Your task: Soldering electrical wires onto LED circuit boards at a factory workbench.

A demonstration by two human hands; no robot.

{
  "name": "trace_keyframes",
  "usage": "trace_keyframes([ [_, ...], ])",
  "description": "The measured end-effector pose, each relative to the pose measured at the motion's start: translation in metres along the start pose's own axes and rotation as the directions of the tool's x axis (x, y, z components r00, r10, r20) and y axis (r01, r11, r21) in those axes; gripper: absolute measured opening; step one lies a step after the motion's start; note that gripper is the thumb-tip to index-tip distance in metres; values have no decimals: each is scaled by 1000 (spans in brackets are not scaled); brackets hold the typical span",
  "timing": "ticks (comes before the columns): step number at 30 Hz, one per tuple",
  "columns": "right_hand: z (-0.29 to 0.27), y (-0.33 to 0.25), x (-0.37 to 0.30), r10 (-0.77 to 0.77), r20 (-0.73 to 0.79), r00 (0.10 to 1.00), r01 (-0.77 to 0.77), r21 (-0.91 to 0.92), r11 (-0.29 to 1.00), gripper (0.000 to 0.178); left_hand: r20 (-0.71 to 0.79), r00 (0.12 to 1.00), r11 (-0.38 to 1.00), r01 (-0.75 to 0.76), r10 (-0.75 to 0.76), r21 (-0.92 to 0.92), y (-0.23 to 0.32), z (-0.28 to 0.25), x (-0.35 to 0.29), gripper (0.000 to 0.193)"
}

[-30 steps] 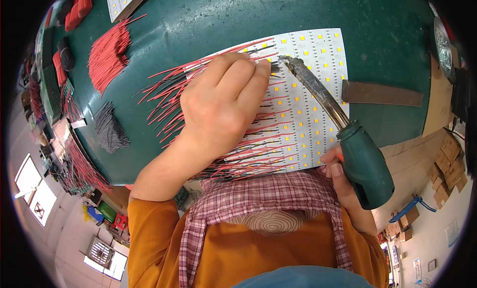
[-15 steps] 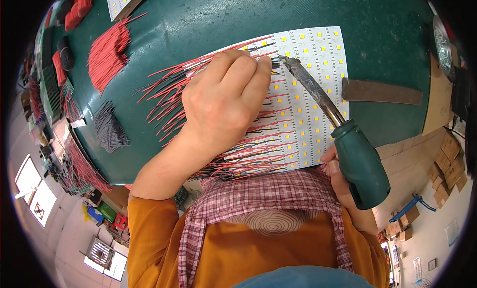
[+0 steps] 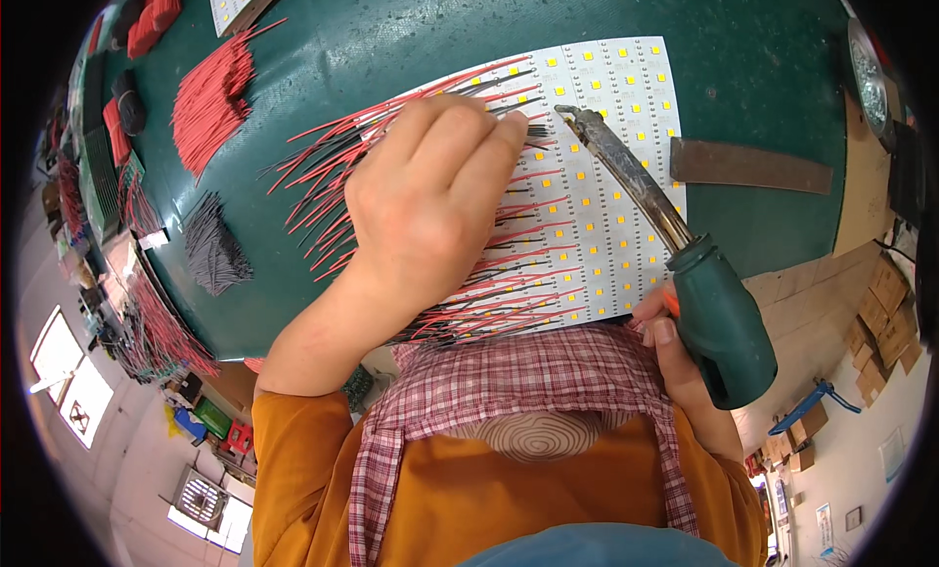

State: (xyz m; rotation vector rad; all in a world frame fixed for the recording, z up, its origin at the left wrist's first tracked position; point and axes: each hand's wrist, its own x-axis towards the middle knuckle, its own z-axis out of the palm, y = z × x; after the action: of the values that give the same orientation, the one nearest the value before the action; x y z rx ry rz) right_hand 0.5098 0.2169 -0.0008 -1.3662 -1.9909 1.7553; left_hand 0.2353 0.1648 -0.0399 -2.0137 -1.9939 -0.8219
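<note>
A white LED circuit board [image 3: 636, 73] with rows of yellow chips lies in front of me, with many red and black wires [image 3: 469, 308] along its left part. Over these wires, my left hand [image 3: 421, 190] is closed in a pinch, and short black wires [image 3: 537, 132] stick out past its fingertips. My right hand [image 3: 675, 350] grips a soldering iron [image 3: 724, 317] by its green handle, partly hidden behind it. The iron's dark tip rests over the board, a small gap right of my left fingertips. Whether the tip touches a pad is too small to tell.
A bundle of red wires [image 3: 210, 102] and a pile of black wires [image 3: 217, 244] lie on the green mat [image 3: 323, 58] at left. A flat brown bar [image 3: 753, 166] lies right of the board. Another LED board [image 3: 235, 4] sits at the far left.
The iron has shifted slightly right, its tip now farther from my left fingertips. My left hand has moved a little left, and the board has shifted slightly away and left.
</note>
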Motion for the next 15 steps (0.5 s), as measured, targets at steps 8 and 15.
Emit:
trace_keyframes([
  [8, -5, 5, 2, -162, 87, 983, 180, -262, 948, 24, 131, 988, 996, 89, -87, -12, 12, -9, 0, 29],
  [15, -6, 19, -9, -10, 58, 998, 29, -335, 942, 31, 140, 988, 998, 57, -60, 19, 13, -9, 4, 30],
])
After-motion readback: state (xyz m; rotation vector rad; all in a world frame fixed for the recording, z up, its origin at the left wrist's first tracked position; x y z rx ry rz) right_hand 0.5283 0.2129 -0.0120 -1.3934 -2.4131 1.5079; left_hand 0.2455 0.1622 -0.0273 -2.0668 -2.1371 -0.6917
